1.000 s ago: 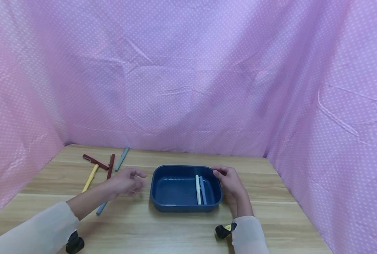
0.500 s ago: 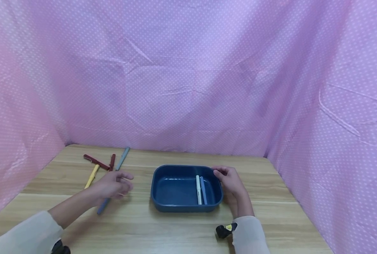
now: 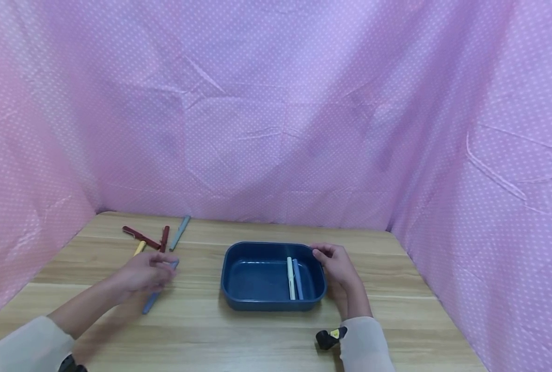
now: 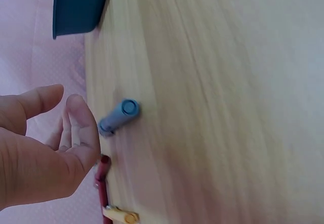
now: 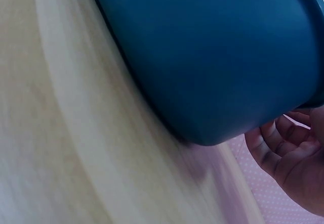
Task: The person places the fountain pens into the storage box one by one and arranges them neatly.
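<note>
My left hand point(image 3: 141, 275) hovers above a blue pen point(image 3: 149, 304) on the left of the table and covers its middle. In the left wrist view the thumb and fingers are apart, with that blue pen point(image 4: 120, 117) beyond them, unheld. My right hand point(image 3: 340, 264) holds the far right corner of a dark blue box point(image 3: 273, 306), thumb at the rim and fingers outside. In the right wrist view, the fingers point(image 5: 271, 140) are against the outside of the box point(image 5: 207, 52). A cream pen point(image 3: 290, 279) and a blue pen point(image 3: 297, 280) lie side by side in it.
Two dark red pens point(image 3: 138, 236) lie crossed behind my left hand. A yellow pen point(image 3: 139, 248), partly hidden by that hand, lies close to them. Farther back is a grey-blue pen point(image 3: 180, 233). Pink dotted cloth point(image 3: 276, 129) surrounds the wooden table point(image 3: 238, 341).
My left hand has moved left, away from the box and over the blue pen on the table. My right hand and the box have stayed nearly still.
</note>
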A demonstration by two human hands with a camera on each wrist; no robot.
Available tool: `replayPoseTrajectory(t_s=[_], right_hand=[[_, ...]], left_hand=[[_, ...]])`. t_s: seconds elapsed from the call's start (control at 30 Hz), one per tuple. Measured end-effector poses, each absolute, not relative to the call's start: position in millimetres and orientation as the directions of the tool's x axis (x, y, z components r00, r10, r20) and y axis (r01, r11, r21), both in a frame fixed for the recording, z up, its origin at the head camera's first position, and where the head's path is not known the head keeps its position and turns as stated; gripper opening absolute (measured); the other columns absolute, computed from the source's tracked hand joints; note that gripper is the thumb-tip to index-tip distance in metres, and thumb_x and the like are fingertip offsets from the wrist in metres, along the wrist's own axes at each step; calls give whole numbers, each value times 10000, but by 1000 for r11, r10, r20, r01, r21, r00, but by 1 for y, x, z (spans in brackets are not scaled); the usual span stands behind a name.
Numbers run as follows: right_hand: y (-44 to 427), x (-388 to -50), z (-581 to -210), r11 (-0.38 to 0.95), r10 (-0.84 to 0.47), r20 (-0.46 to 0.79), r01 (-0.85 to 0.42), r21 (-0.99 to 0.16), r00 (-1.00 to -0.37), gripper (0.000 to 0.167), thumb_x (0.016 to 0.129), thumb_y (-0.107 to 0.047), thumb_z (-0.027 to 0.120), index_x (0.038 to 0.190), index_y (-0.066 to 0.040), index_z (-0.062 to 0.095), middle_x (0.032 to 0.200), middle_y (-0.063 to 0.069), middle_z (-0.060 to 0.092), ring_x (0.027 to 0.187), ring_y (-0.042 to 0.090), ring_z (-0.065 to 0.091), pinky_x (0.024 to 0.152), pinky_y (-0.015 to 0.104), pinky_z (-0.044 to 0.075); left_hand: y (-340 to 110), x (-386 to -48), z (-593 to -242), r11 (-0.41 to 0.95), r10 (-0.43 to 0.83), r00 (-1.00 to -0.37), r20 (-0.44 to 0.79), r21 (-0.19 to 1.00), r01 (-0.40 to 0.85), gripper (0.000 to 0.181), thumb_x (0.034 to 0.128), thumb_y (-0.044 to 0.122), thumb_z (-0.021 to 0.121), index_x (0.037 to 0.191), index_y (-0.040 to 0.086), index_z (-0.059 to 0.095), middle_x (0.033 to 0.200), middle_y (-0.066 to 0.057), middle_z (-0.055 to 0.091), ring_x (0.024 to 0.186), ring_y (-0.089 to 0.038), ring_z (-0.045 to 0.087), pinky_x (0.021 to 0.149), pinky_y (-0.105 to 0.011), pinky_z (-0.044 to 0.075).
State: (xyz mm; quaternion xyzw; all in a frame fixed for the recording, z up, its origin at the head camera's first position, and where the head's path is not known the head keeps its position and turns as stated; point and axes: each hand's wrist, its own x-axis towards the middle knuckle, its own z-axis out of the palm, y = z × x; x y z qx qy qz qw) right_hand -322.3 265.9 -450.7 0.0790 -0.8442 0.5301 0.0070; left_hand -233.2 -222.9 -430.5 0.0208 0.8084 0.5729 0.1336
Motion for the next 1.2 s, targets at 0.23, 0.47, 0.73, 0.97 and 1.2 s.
replayPoseTrajectory(t_s=[0.23,0.47,0.73,0.97,1.2], right_hand=[[266,-323,-450,429,-128,103,-148,-891,-986,259,1059,-157,580,1257,-52,710,1233,119,698,1153,250,626,1007,428,539],[267,-323,-450,433,-122,95,-139,-891,-988,264,1060,-174,582,1260,-59,709,1230,114,698,1137,245,626,1007,427,540],[267,-323,-451,427,-129,96,-143,-893,-987,255,1058,-154,581,1256,-62,713,1238,117,698,1163,258,628,1019,432,536],[266,-322,-451,428,-127,95,-141,-893,-987,264,1063,-174,576,1261,-59,708,1236,112,696,1163,251,624,1023,439,531],[265,-322,-449,427,-130,79,-128,-895,-988,268,1066,-162,567,1270,-50,699,1237,121,690,1170,260,621,1031,453,525]], left_hand=[[-232,-233,-437,330,170,-962,-212,932,-148,620,947,78,696,1437,-140,385,1239,-227,612,1038,-256,659,901,-492,590],[-237,-235,-441,383,113,-967,-229,908,-170,613,912,49,738,1409,-128,424,1256,-252,612,1024,-257,683,873,-479,598],[-238,-238,-446,395,58,-972,-228,899,-188,632,856,26,798,1365,-122,455,1151,-177,636,910,-206,693,779,-426,617],[-235,-238,-445,431,30,-975,-221,883,-187,653,786,-21,834,1324,-124,478,1060,-142,602,852,-201,652,714,-393,619],[-234,-239,-446,501,42,-975,-218,849,-168,653,792,2,835,1328,-152,496,1088,-177,606,889,-206,651,742,-398,625]])
